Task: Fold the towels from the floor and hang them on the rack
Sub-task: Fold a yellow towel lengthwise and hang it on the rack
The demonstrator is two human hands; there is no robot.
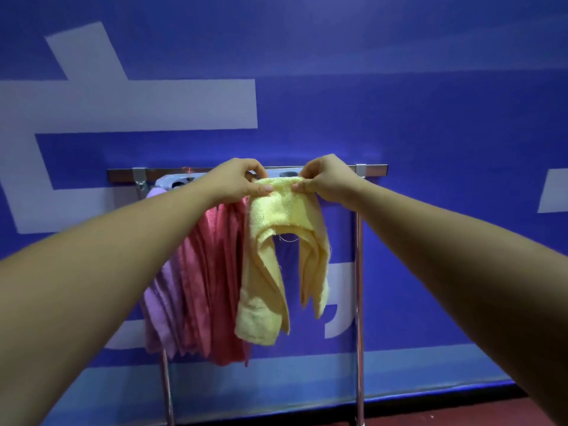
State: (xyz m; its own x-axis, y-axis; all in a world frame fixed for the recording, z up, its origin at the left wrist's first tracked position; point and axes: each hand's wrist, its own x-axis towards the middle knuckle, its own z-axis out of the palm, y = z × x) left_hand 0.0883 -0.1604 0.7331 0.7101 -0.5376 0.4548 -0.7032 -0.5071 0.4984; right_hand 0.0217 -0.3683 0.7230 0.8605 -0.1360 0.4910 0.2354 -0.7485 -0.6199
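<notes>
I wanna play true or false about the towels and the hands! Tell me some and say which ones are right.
1. The left hand and the right hand both pinch the top of the yellow towel. True.
2. The yellow towel lies on the floor. False: the hands hold it up at the top of the rack.
3. The pink towel hangs between the purple towel and the yellow towel. True.
4. The wall behind is green. False: it is blue with pale shapes.
</notes>
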